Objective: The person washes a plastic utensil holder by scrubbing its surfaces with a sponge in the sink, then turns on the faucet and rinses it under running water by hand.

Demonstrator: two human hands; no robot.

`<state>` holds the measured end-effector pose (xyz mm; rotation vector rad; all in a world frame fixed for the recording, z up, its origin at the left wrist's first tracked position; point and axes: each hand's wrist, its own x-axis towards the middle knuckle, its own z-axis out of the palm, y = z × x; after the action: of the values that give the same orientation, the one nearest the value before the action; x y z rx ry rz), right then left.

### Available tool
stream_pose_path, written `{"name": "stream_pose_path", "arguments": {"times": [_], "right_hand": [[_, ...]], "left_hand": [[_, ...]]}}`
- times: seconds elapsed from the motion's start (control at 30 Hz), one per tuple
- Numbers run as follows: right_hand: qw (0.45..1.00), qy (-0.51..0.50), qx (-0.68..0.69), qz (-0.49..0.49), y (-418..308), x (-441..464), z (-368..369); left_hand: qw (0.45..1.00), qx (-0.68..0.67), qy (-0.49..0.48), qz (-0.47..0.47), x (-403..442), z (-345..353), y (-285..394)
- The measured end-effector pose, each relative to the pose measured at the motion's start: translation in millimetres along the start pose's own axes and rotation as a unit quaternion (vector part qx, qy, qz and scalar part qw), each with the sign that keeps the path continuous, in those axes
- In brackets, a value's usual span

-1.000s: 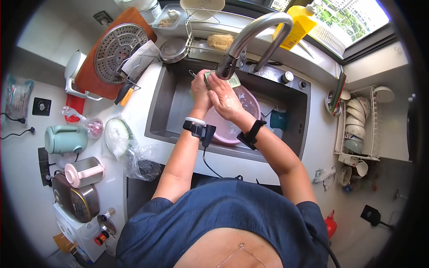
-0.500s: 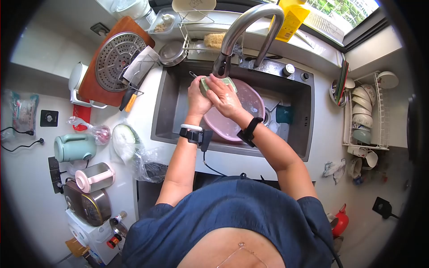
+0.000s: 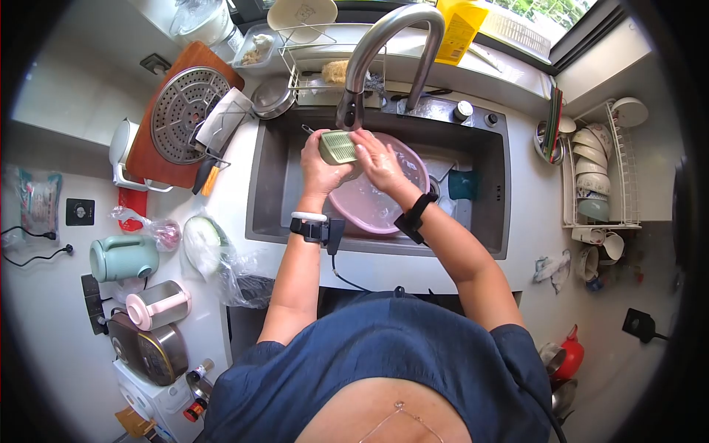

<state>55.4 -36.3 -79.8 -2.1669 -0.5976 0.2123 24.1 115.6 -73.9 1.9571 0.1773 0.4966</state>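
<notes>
Green ribbed piece (image 3: 338, 148), held over the sink (image 3: 275, 210) beside a pink basin (image 3: 362, 215): the left hand's (image 3: 322, 171) grip is closed around it. The right hand (image 3: 381, 162), open, has slid to its edge, baring more ribbing. A tap (image 3: 350, 107) hangs close above, crowding both hands.

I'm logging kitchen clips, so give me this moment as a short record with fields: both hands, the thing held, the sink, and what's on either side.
Left hand: gripping the green ribbed object
Right hand: open, at the object's right edge; contact hard to tell
Held thing: green ribbed object, ribbed face showing; exact kind unclear
Overhead: curved metal faucet
Sink: pink basin below the hands, teal item to its right
Left side: brown board, perforated metal disc
Right side: bowls in a white rack
</notes>
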Motion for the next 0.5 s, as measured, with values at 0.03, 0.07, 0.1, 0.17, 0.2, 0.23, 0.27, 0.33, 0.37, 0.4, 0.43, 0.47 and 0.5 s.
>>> {"name": "stream_pose_path", "arguments": {"times": [0.03,0.07,0.1,0.17,0.2,0.23,0.27,0.33,0.37,0.4,0.43,0.47,0.5], "right_hand": [[1.0,0.008,-0.009,0.008,8,-3,-2],[1.0,0.017,-0.018,0.015,11,-4,-3],[0.999,0.032,-0.025,-0.001,11,-7,1],[0.999,0.041,-0.028,-0.001,6,-9,10],[0.998,0.051,-0.032,-0.002,2,-8,14],[0.995,0.089,-0.044,-0.033,-3,-11,18],[0.994,0.09,-0.046,-0.032,-9,-11,16],[0.993,0.095,-0.001,-0.073,-19,-7,13],[0.989,0.11,0.02,-0.093,-23,-5,13],[0.989,0.11,0.022,-0.093,-21,-3,13],[0.989,0.119,0.048,-0.071,-17,1,10],[0.988,0.129,0.073,-0.049,-11,7,7],[0.979,0.19,0.046,-0.057,1,13,13]], "left_hand": [[0.999,0.03,-0.006,0.011,-1,-5,1],[0.998,0.06,-0.011,0.024,-2,-7,1],[0.999,0.041,-0.009,0.022,-4,-7,3],[0.995,0.082,0.034,0.047,-4,-5,6],[0.987,0.121,0.077,0.074,-2,-4,8],[0.987,0.119,0.075,0.075,0,-2,10],[0.983,0.136,0.092,0.088,1,0,11],[0.976,0.154,0.113,0.103,7,0,13],[0.974,0.162,0.122,0.105,9,1,15],[0.971,0.17,0.129,0.107,9,1,17],[0.971,0.171,0.129,0.108,9,1,19],[0.966,0.175,0.13,0.138,8,1,23],[0.96,0.18,0.131,0.168,8,2,25]]}}
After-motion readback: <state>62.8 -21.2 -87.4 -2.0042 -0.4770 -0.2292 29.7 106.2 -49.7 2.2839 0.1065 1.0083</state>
